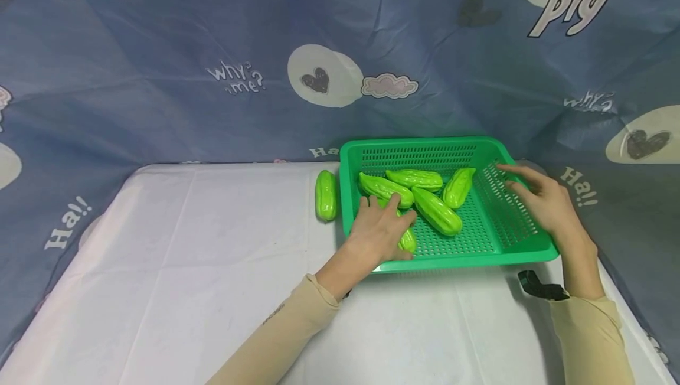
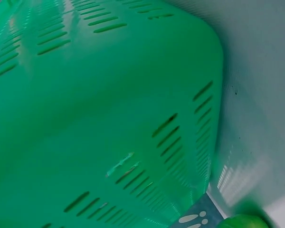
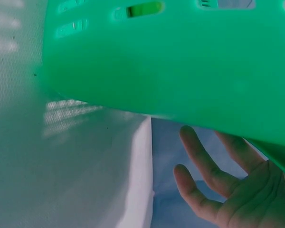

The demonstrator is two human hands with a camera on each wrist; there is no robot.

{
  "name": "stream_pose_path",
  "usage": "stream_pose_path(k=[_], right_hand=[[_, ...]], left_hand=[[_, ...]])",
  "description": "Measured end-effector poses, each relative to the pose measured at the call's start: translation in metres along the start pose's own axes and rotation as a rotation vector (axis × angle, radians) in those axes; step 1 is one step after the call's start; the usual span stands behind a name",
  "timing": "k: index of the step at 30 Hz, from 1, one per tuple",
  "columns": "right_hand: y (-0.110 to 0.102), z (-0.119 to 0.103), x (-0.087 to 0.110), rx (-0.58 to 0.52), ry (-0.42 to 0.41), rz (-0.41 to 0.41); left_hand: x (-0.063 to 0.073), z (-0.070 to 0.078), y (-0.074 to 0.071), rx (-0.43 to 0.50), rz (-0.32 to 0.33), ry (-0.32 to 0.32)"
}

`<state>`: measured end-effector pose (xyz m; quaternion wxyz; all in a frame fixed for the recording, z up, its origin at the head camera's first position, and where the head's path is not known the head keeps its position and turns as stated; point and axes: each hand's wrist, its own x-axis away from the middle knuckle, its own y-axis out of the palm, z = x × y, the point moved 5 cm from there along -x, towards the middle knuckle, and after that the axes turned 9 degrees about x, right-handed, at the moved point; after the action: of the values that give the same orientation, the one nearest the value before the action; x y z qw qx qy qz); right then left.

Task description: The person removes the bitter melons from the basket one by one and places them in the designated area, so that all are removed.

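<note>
My left hand reaches over the near left part of a green plastic basket. Its fingers are spread and bent round a bright green bitter melon, which they partly cover. Several more bitter melons lie loose in the basket. Another bitter melon sits on the table, just outside the left wall. My right hand is at the basket's right side, fingers apart and holding nothing. In the right wrist view, those fingers extend below the basket's edge. The left wrist view shows only basket wall and no hand.
A white cloth covers the table. Behind it and at the sides hangs a blue printed cloth. The basket stands near the back right edge, close to the blue cloth. A black strap piece sits at my right wrist.
</note>
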<state>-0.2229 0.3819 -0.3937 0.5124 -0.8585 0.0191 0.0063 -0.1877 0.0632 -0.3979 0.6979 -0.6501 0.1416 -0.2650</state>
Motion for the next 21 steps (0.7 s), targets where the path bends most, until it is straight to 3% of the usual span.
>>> stream_pose_path(k=[8,15,18,21], right_hand=[[0.000,0.000,-0.001,-0.003,-0.011,-0.003],[0.000,-0.002,-0.001,0.001,-0.022,0.001],[0.000,-0.002,-0.001,0.007,-0.019,-0.003],[0.000,0.000,-0.001,0.024,-0.010,-0.001]], left_hand=[[0.002,-0.001,-0.005,-0.080,0.076,-0.009],[0.008,-0.006,-0.012,-0.044,0.140,-0.007],[0.011,-0.010,-0.016,-0.002,0.196,0.003],[0.016,-0.012,-0.020,0.017,0.294,0.021]])
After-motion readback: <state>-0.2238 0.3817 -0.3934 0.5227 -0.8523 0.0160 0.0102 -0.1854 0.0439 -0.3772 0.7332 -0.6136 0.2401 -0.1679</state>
